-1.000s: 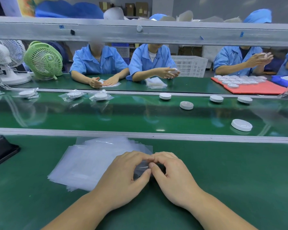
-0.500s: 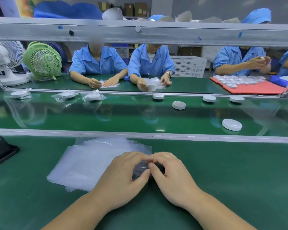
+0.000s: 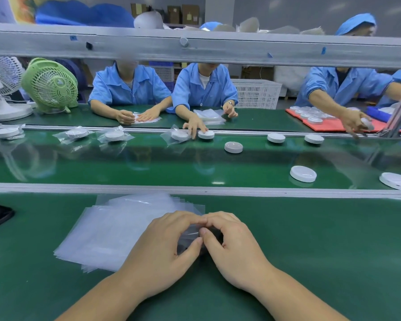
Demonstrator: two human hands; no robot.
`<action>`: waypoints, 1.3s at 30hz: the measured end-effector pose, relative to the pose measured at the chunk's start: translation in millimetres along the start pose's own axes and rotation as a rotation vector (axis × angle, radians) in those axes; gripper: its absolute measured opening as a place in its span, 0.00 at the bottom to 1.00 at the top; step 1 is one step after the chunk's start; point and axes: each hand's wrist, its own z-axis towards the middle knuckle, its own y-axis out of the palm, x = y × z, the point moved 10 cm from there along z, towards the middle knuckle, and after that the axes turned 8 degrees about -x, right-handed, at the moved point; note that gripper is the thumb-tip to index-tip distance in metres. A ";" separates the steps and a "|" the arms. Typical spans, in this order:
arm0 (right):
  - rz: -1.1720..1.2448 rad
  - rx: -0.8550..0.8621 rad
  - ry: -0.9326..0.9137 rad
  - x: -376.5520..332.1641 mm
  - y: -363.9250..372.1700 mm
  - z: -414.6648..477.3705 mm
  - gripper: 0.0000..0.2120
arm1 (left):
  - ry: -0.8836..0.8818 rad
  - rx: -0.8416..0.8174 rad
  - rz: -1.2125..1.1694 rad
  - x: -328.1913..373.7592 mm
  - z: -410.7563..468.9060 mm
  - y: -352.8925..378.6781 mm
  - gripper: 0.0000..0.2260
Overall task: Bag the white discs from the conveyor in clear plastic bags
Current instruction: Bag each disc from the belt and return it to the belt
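- Discs on the conveyor (image 3: pixel 148 167) have drifted leftward in the last half second. The nearest white disc (image 3: pixel 303 173) now lies beyond the bag stack (image 3: pixel 116 230) and to its right. A second disc (image 3: pixel 396 181) has come further in, farther right of the stack.
- Beyond the stack, across the belt, a worker's hand (image 3: pixel 195 126) has reached out onto a disc.
- The left hand (image 3: pixel 164 249) and right hand (image 3: pixel 232 246) have not shifted. They meet at the stack's right corner on the bench (image 3: pixel 322 239).
- Each grip is thumb pressed to forefinger, clamped on the film of the top bag (image 3: pixel 191 231). Neither hand holds a disc.
- The film looks thin, limp and slick, and probably clings to the sheet beneath. It is best taken at its open edge, with the two layers rubbed apart.
- The discs look rigid, light and smooth. A hold across the rim should serve.
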 end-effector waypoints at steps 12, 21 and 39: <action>0.109 0.225 0.112 13.7 -24.2 -5.6 0.08 | -0.069 -0.006 0.060 -4.2 -0.9 -0.8 0.20; 0.251 0.344 0.109 17.4 -36.9 -9.4 0.12 | -0.027 -0.013 0.165 5.6 1.5 -1.7 0.21; 0.248 0.300 0.166 26.2 -32.5 -4.5 0.11 | -0.034 -0.138 0.299 -1.8 6.5 19.4 0.18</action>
